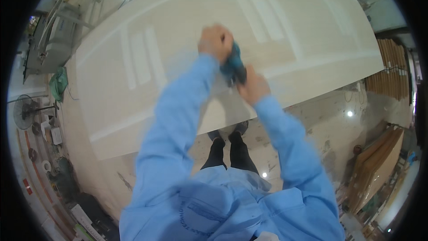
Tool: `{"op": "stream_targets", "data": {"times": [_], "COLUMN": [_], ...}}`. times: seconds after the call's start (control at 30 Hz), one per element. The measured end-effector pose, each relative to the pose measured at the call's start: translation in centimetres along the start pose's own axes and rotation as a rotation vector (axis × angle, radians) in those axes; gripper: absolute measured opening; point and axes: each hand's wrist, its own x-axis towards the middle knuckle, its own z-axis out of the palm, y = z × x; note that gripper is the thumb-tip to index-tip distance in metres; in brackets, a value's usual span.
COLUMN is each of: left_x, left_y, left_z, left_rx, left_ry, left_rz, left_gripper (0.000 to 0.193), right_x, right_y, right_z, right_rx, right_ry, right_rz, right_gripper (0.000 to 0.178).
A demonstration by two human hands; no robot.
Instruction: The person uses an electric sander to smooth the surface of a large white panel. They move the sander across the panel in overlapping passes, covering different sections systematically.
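Note:
A teal and black handheld power tool [234, 64] is over the large pale panel [178, 62] in front of me; motion blur hides its exact kind. My left hand [216, 41] is closed round the tool's far end. Lower and to the right, my right hand [255, 85] grips its near, dark end, its fingers smeared by movement. Both arms reach forward in light blue sleeves. The shadow of hands and tool falls on the panel toward its near edge. Whether the tool touches the surface I cannot tell.
My feet [240, 127] stand at the panel's near edge. A metal frame [73, 15] and a fan [27, 106] are at the left, with a green bag [58, 84] between. Stacked brown boards [390, 73] and flat cardboard [379, 165] lie at the right.

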Motion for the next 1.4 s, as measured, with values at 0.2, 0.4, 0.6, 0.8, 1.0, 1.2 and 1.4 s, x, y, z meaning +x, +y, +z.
{"op": "stream_targets", "data": {"times": [0.2,0.4,0.6,0.8,1.0,1.2,1.4], "left_x": [-23.0,-8.1,1.3,-19.3,-15.2,3.2,-4.0], "left_y": [3.1,-8.1,-10.2,1.5,-8.7,-15.7,2.4], "left_z": [-3.3,-8.6,-8.3,-5.0,-10.0,-11.7,2.9], "left_rx": [-0.122,-0.006,-0.160,-0.028,-0.041,-0.165,-0.202], "left_ry": [0.202,0.341,0.204,0.278,0.380,0.252,0.160], "left_rz": [0.047,0.066,-0.007,0.059,0.086,0.081,0.162], "left_gripper": [0.018,0.037,0.030,0.014,0.030,0.030,0.018], "right_x": [-19.9,-1.2,5.4,-15.7,-6.7,8.9,-6.1], "right_y": [-1.5,-8.7,-9.4,-2.9,-9.4,-12.4,0.4], "right_z": [3.3,5.0,6.0,3.3,6.8,8.6,-0.1], "right_rx": [-0.033,-0.061,0.062,-0.006,0.026,0.041,0.094], "right_ry": [-0.373,-0.225,-0.052,-0.282,-0.318,0.003,0.135], "right_rz": [0.053,-0.162,-0.149,-0.024,-0.198,-0.184,0.045], "right_gripper": [0.067,0.060,0.050,0.068,0.069,0.044,0.040]}}
